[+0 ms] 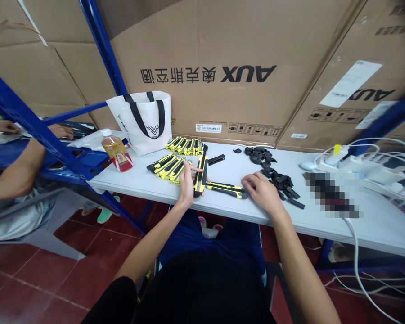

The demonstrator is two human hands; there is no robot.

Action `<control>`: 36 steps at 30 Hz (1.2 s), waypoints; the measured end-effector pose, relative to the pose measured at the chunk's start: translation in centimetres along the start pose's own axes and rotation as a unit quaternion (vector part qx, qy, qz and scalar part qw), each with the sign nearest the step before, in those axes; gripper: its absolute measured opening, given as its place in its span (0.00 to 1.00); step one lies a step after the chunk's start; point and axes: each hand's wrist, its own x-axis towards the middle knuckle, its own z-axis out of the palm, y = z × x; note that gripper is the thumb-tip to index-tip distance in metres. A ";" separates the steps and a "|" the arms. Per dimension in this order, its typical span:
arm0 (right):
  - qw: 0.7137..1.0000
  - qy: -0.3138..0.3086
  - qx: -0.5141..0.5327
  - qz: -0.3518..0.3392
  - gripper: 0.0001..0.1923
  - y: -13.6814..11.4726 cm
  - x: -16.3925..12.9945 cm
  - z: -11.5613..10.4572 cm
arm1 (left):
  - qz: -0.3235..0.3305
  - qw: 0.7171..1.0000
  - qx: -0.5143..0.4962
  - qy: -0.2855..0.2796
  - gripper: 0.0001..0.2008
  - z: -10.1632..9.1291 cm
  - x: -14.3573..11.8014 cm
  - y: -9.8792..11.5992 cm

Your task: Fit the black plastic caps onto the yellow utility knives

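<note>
One knife (201, 173) upright in left hand (186, 184) — another (227, 189) flat.

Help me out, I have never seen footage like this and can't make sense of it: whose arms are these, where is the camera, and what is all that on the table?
The camera sits on a person's head, looking down at their own arms. The left hand holds an upright yellow-and-black utility knife. The right hand touches another knife lying on the white table. More knives lie behind, black plastic parts to the right, plus a bottle, a tote bag and cables. Another person's arm shows at far left.
</note>
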 end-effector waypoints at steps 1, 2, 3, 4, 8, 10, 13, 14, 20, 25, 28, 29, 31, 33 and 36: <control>1.000 -0.001 0.000 0.002 0.15 0.0 0.0 0.0 | -0.006 1.000 -0.001 0.001 0.36 0.0 0.0 0.0; 1.000 -0.003 0.000 0.003 0.15 0.0 0.0 0.0 | -0.012 1.000 -0.004 0.003 0.35 0.0 0.0 0.1; 1.000 -0.003 -0.001 0.003 0.14 0.0 0.0 0.0 | -0.017 1.000 -0.006 0.005 0.35 0.1 -0.1 0.2; 1.000 -0.003 -0.002 0.002 0.14 0.0 0.0 0.0 | -0.023 1.000 -0.007 0.007 0.35 0.1 -0.1 0.3; 1.000 0.002 -0.005 -0.005 0.14 0.1 0.0 0.1 | -0.041 0.999 -0.008 0.034 0.36 0.2 -0.3 0.8; 1.000 0.002 -0.005 -0.005 0.14 0.2 0.0 0.1 | -0.047 0.997 -0.004 0.053 0.37 0.3 -0.3 0.9; 1.000 0.001 -0.006 -0.004 0.14 0.1 0.0 0.1 | -0.050 0.997 0.008 0.065 0.37 0.3 -0.2 0.9; 1.000 0.002 -0.006 -0.004 0.14 0.1 0.0 0.1 | -0.048 0.997 0.012 0.067 0.36 0.3 -0.1 0.9; 1.000 0.012 -0.004 -0.007 0.14 0.0 -0.1 0.1 | -0.032 0.998 -0.006 0.052 0.28 0.1 0.8 -0.4; 1.000 0.001 -0.002 -0.001 0.14 0.0 -0.1 0.0 | 0.005 0.996 0.003 -0.088 0.36 -0.2 1.4 -1.6; 1.000 -0.001 -0.001 -0.003 0.14 0.0 0.0 -0.1 | 0.027 0.994 0.005 -0.109 0.41 -0.3 1.5 -1.7; 1.000 0.000 -0.001 -0.005 0.14 0.0 0.0 -0.1 | 0.031 0.994 0.002 -0.106 0.40 -0.3 1.5 -1.7; 1.000 0.004 -0.002 -0.008 0.14 0.0 0.0 -0.1 | 0.032 0.995 0.007 -0.097 0.40 -0.2 1.3 -1.6; 1.000 0.007 -0.002 -0.009 0.14 0.0 -0.1 0.0 | 0.022 0.995 0.019 -0.097 0.41 -0.2 1.2 -1.5; 1.000 0.010 -0.002 -0.011 0.14 0.0 -0.1 0.0 | 0.013 0.994 0.023 -0.105 0.42 -0.2 1.0 -1.4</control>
